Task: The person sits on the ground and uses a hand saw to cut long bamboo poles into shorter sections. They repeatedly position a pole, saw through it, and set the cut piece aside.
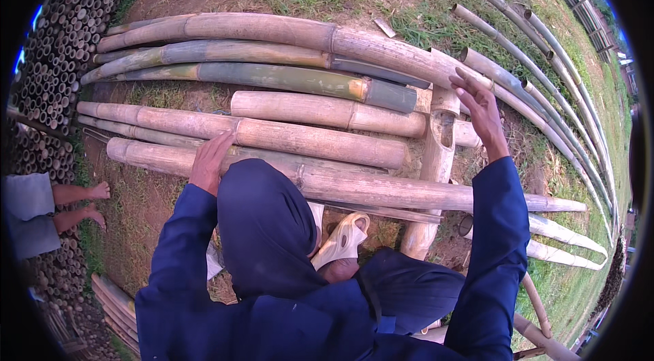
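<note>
My left hand (211, 160) lies with fingers extended over pale bamboo poles, its fingertips at the near edge of a thick pole (320, 140). Closer to my knees runs a longer bamboo pole (388, 187). My right hand (482, 112) is raised, fingers apart and holding nothing, beside a notched bamboo crosspiece (439, 146). Its fingertips overlap a long bamboo pole (272, 26) in the picture; whether they touch it I cannot tell. Between these lie a green bamboo pole (286, 82) and a shorter pale bamboo length (293, 107).
At the left, a large stack of cut bamboo (54, 75) shows its round ends. Another person's bare foot (99, 191) stands close to it. More long poles (545, 82) curve along the right over grass. My pale slip-on shoe (344, 238) is between my knees.
</note>
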`<state>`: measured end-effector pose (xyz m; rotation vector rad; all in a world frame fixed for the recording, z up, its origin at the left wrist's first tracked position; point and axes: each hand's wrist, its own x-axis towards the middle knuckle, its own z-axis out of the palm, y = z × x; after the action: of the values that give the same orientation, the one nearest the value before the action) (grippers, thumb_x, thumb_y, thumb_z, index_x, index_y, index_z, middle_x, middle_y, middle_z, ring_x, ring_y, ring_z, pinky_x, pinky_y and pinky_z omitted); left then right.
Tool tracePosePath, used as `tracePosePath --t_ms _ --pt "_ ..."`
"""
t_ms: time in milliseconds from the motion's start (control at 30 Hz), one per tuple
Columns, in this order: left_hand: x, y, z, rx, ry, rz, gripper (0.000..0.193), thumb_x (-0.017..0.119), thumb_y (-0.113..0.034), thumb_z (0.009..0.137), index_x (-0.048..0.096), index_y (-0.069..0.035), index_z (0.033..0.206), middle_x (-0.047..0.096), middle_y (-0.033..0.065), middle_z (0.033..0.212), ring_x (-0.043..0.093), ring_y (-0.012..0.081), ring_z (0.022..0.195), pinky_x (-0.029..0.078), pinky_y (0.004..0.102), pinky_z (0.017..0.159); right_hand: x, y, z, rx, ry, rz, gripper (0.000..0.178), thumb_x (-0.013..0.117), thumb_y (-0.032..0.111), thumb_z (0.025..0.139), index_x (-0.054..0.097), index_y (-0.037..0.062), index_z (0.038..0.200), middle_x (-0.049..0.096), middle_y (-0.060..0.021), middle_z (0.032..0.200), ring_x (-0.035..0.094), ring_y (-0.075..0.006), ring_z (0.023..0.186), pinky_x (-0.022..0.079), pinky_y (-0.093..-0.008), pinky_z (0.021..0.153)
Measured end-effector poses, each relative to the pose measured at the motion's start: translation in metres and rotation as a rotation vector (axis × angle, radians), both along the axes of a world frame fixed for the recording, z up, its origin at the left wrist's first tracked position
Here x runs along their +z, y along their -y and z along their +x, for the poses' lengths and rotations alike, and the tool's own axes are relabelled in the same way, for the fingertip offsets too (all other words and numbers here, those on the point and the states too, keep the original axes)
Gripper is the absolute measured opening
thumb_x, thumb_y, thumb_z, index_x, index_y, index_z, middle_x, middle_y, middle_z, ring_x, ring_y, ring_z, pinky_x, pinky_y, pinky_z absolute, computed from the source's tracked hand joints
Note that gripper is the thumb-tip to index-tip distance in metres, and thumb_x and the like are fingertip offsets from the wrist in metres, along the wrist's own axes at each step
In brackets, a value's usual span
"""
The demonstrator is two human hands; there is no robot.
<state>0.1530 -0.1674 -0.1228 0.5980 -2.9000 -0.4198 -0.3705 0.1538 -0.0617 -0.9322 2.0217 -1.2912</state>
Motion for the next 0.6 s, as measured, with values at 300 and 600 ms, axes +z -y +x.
tracePosePath --t_ms 300,600 --pt "-0.065 0.015 -0.002 -0.171 0.303 -0.185 0.044 0.056 -0.033 0.097 0.058 -0.016 0.138 0.064 0.0042 0.135 0.057 0.0211 0.130 0.033 0.0456 0.118 -0.033 -0.095 0.131 0.324 -0.621 0.564 0.089 0.085 0.043 0.080 0.048 0.0094 0.153 0.060 -0.0174 0.142 0.055 -0.0362 0.134 0.037 -0.0529 0.120" --pt "-0.007 0.045 -0.065 -0.243 0.220 -0.283 0.078 0.089 -0.031 0.063 0.057 -0.011 0.132 0.066 0.0078 0.122 0.061 0.0256 0.121 0.036 0.0443 0.117 -0.036 -0.114 0.134 0.220 -0.844 0.598 0.110 0.093 0.033 0.070 0.034 0.0170 0.162 0.049 -0.0132 0.155 0.044 -0.0334 0.145 0.023 -0.0589 0.126"
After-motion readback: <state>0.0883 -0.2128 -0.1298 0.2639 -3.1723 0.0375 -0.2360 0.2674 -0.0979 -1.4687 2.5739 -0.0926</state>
